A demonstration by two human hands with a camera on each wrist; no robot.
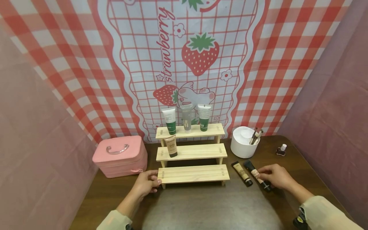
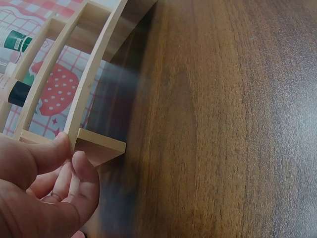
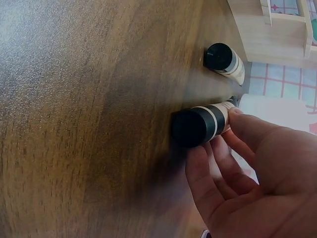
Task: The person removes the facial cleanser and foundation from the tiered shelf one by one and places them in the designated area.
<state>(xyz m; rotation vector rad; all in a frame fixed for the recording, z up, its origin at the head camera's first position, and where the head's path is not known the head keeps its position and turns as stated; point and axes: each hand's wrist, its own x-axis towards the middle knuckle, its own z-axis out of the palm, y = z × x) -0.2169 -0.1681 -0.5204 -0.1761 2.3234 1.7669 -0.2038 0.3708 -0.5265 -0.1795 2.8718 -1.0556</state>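
A three-tier wooden display rack (image 1: 192, 174) stands at the middle of the table. My left hand (image 1: 146, 184) pinches the left end of its lowest step; the left wrist view shows the thumb (image 2: 62, 144) on the board's edge and curled fingers beneath. On the right, my right hand (image 1: 276, 175) holds a black-and-beige cosmetic tube (image 1: 256, 175) lying on the table, thumb and fingers around its sides. In the right wrist view the tube's black cap (image 3: 190, 128) faces the camera. Beside it lies a gold tube (image 1: 242, 173) with a black cap, untouched.
Three tubes, one of them a green-and-white tube (image 1: 204, 118), stand on the top step. A BB cream tube (image 1: 172, 147) is on the middle step. A pink case (image 1: 119, 156) sits left, a white round organizer (image 1: 243, 147) and nail polish bottle (image 1: 281, 150) right.
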